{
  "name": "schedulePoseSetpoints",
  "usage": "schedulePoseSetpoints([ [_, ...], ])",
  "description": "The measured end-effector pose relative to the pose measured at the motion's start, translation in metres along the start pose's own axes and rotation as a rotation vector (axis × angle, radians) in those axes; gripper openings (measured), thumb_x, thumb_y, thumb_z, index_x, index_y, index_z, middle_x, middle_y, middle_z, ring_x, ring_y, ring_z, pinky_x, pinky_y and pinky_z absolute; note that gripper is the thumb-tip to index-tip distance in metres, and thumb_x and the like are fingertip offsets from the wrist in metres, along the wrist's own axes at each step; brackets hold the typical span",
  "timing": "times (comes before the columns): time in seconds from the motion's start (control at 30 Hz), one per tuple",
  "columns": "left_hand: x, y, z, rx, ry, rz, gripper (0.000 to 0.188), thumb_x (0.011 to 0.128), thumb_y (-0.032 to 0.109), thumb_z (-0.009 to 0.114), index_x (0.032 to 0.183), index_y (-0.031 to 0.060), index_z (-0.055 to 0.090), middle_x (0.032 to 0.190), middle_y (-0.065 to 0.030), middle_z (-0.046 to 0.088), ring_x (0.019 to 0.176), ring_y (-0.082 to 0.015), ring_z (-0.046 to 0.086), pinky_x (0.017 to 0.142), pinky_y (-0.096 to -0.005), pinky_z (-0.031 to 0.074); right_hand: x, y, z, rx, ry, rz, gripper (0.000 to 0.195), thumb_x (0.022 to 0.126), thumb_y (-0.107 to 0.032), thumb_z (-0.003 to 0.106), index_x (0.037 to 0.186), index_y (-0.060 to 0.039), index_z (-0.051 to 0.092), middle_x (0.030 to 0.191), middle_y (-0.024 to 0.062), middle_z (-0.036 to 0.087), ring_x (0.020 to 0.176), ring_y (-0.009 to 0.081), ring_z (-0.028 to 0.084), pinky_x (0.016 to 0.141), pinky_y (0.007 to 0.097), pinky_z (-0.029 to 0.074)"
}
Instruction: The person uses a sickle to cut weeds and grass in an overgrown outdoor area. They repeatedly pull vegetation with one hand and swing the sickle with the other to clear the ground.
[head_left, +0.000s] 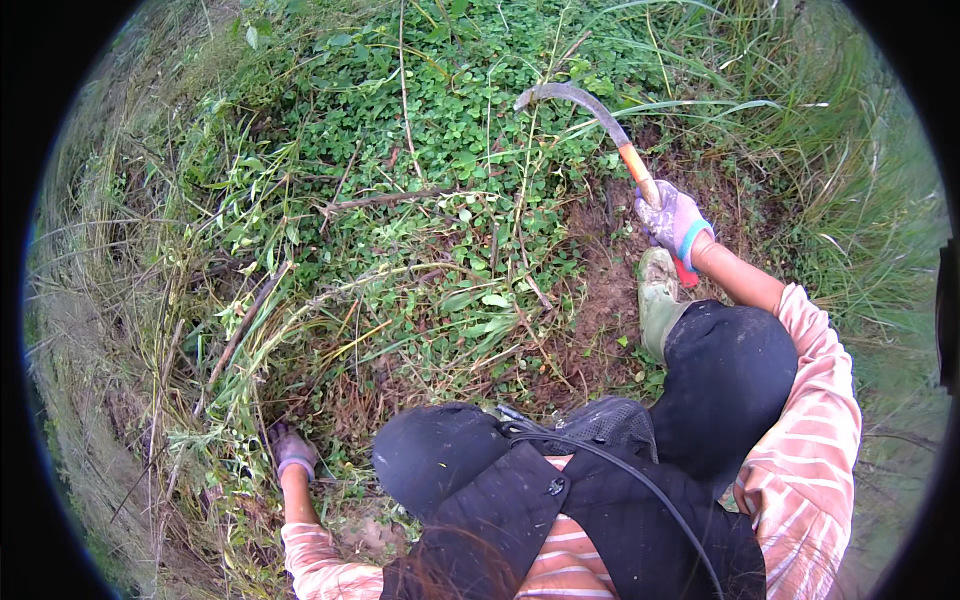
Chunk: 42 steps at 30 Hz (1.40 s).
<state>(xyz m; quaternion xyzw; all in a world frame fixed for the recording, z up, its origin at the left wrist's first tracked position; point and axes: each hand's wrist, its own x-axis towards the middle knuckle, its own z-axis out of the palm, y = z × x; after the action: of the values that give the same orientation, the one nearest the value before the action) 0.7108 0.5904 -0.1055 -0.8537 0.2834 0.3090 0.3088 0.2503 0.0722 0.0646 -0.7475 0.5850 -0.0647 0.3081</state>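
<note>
My right hand (669, 215), in a soiled pale purple knit glove with a blue cuff, grips the handle of a sickle (602, 114). The sickle's curved, dull metal blade points away and to the left, over low green ground cover (465, 127). An orange band shows on the handle just above my glove. At lower left my left hand (293, 450), gloved alike, reaches down against a heap of cut weeds and stalks (240, 420). Its fingers are partly hidden in shade and leaves, so their grip is unclear.
A muddy green rubber boot (660, 296) stands on bare brown soil (607, 292), with something red (685, 272) behind it. Dry woody stems (390, 199) lie across the plants. Tall grass (847, 172) grows at right. A black cable (637, 472) crosses my dark vest.
</note>
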Motion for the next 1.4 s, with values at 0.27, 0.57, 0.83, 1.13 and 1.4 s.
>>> schedulePoseSetpoints([
  [0.27,0.006,-0.021,0.021,-0.057,0.042,0.013,0.077,0.081,0.038,0.051,0.141,-0.0003,0.022,0.149,-0.0175,0.019,0.139,-0.0337,0.013,0.114,-0.0366,0.01,-0.077,-0.135,-0.003,0.178,-0.203,-0.11,0.024,0.086,-0.024,0.058,0.105,-0.0095,0.056,0.073,0.003,0.058,0.057,0.012,0.057,0.051,0.0273,0.048],
  [0.57,-0.007,0.008,-0.012,-0.067,0.007,0.029,0.075,0.079,0.032,0.055,0.141,0.0015,0.025,0.149,-0.0164,0.019,0.139,-0.0332,0.013,0.114,-0.0374,0.01,-0.069,-0.118,0.019,-0.144,-0.515,-0.317,0.026,0.082,-0.034,0.057,0.09,-0.009,0.058,0.076,0.0134,0.061,0.071,0.0303,0.063,0.065,0.0377,0.048],
  [0.83,0.037,-0.021,0.02,-0.056,-0.125,-0.14,0.064,0.074,0.04,0.06,0.125,0.0022,0.05,0.134,-0.0189,0.044,0.124,-0.0335,0.042,0.104,-0.0403,0.034,-0.038,-0.086,0.007,0.189,-0.658,-0.171,0.026,0.084,-0.023,0.063,0.106,-0.0083,0.056,0.072,-0.003,0.056,0.058,0.0063,0.053,0.054,0.0233,0.046],
  [1.13,-0.109,0.197,-0.236,-0.472,-0.152,0.568,0.043,0.084,0.041,0.055,0.107,0.0052,0.064,0.102,-0.0173,0.065,0.096,-0.0332,0.062,0.087,-0.0383,0.047,0.001,-0.051,-0.014,0.71,-0.624,0.088,0.03,0.084,-0.024,0.064,0.106,-0.0052,0.052,0.068,-0.0005,0.054,0.054,0.0073,0.053,0.044,0.0216,0.045],
  [1.4,-0.158,0.419,-0.354,0.075,0.583,1.266,0.061,0.083,0.036,0.057,0.135,0.0112,0.038,0.136,-0.0137,0.041,0.121,-0.0354,0.044,0.101,-0.0439,0.035,0.045,0.018,-0.042,1.047,-0.263,0.123,0.03,0.086,-0.018,0.06,0.111,-0.0053,0.052,0.065,-0.0005,0.052,0.048,0.0078,0.048,0.042,0.0205,0.04],
])
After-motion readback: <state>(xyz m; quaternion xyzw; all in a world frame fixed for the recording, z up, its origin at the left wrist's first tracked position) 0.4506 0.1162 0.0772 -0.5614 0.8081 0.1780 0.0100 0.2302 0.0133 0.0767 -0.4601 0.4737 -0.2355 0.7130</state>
